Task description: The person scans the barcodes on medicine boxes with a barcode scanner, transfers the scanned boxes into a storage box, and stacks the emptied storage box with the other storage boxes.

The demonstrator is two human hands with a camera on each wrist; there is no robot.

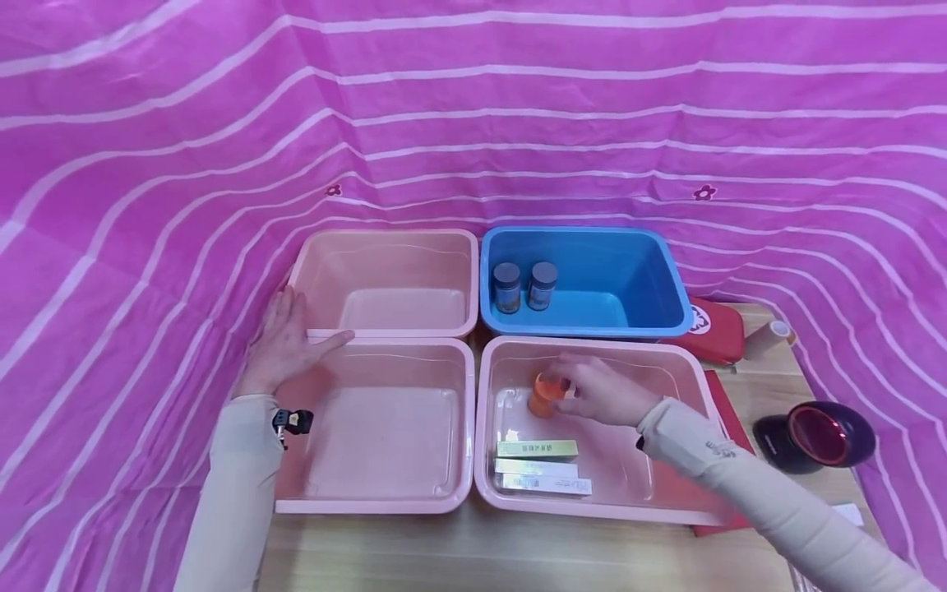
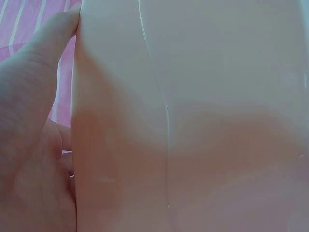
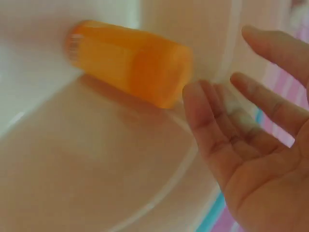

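Observation:
An orange bottle stands in the front right pink bin. My right hand is just above and beside it, fingers spread and loosely bent. The right wrist view shows a gap between that hand and the bottle. At the left, my left hand lies against the outer edge where two pink bins meet, thumb extended along the rim. Seen from the left wrist, this hand touches the bin's pale wall, some fingers hidden behind it.
Several slim boxes lie in the front right bin. Two dark-lidded jars stand in the blue bin. Pink bins are at back left and front left. A red case and a dark, rounded object sit right.

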